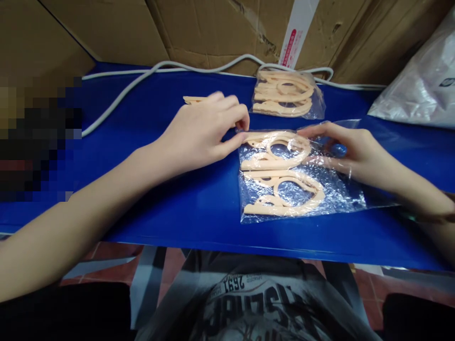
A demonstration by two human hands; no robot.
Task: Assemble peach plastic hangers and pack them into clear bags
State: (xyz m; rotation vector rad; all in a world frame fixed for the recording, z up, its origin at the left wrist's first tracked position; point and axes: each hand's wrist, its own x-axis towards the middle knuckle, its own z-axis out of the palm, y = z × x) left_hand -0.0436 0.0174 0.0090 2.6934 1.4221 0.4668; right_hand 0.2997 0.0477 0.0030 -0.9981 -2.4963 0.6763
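A clear plastic bag (330, 194) lies flat on the blue table (177, 208), with peach-coloured plastic hangers (280, 177) inside it. My left hand (202, 130) pinches the left end of the upper hanger at the bag's top left corner, fingers closed. My right hand (350, 149) is partly inside the bag's open right side, fingers curled on the plastic film beside the hangers. A loose hanger piece (194, 99) lies just behind my left hand.
A second bag filled with hangers (286, 94) sits behind. A white cable (142, 78) runs along the table's back edge before cardboard boxes (213, 28). A large crumpled plastic bag (423, 80) lies at the far right. The left side is blurred out.
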